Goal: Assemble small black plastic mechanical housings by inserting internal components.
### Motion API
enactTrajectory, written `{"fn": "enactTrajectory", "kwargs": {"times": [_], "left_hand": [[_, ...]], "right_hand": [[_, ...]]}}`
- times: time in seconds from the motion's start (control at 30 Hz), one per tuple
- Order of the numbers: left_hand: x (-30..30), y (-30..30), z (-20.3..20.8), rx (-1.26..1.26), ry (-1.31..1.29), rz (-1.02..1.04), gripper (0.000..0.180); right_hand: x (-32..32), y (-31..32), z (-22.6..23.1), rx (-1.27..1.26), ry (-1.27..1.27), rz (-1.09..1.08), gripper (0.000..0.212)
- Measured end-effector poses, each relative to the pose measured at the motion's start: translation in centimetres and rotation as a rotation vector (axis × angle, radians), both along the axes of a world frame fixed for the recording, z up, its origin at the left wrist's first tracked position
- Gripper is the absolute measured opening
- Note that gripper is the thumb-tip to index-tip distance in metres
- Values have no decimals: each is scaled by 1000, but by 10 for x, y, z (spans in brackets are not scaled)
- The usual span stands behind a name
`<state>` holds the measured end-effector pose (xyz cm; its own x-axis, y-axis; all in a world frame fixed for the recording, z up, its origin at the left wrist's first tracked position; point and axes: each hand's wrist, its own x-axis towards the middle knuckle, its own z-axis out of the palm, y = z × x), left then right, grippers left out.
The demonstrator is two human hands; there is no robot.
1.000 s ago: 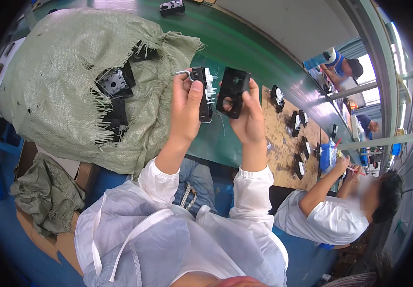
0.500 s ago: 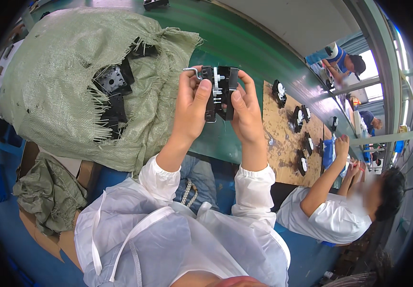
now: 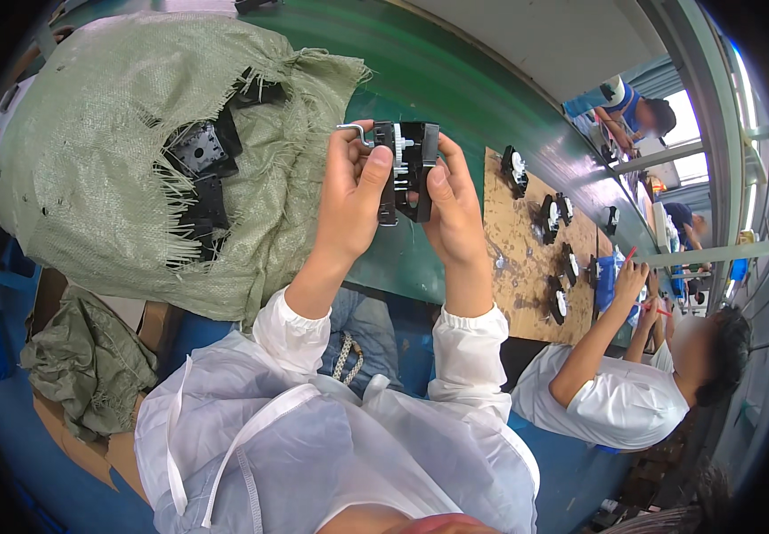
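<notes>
My left hand (image 3: 345, 214) is closed on a narrow black plastic gearbox half (image 3: 386, 191), its thumb along the near face. A bent metal crank (image 3: 353, 130) sticks out from that half's far left end. My right hand (image 3: 457, 218) grips a black housing half (image 3: 430, 151) alongside it, thumb on its side. White gears (image 3: 398, 147) and thin pins show in the narrow gap between the two halves. Whether the halves touch at the near end I cannot tell. Both are held above the green tabletop (image 3: 393, 80).
At left, a torn pale-green woven sack (image 3: 117, 133) holds several black plastic parts (image 3: 211, 200). On the right lies a wooden board (image 3: 518, 258) with several black-and-white mechanisms (image 3: 551, 218). A co-worker in a white shirt (image 3: 616, 400) sits close by, holding something red. An open carton (image 3: 73, 427) stands lower left.
Both hands and the gearbox halves stay nearly in place, the gap between the halves much the same. The whole view has shifted slightly. The co-worker's raised hand has moved, and a red stick now shows in it.
</notes>
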<state>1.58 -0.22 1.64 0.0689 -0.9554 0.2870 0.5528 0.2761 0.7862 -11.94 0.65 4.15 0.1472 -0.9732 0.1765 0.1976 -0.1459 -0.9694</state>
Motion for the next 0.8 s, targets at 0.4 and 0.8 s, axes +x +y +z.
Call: {"fn": "enactTrajectory", "kwargs": {"times": [0.4,0.8], "left_hand": [[-2,0,0,10,-29,0,46],[-8,1,-4,-21,-31,-1,46]], "right_hand": [[2,4,4,17,-34,-21,58],[-2,6,8,30,-49,-74,55]]}}
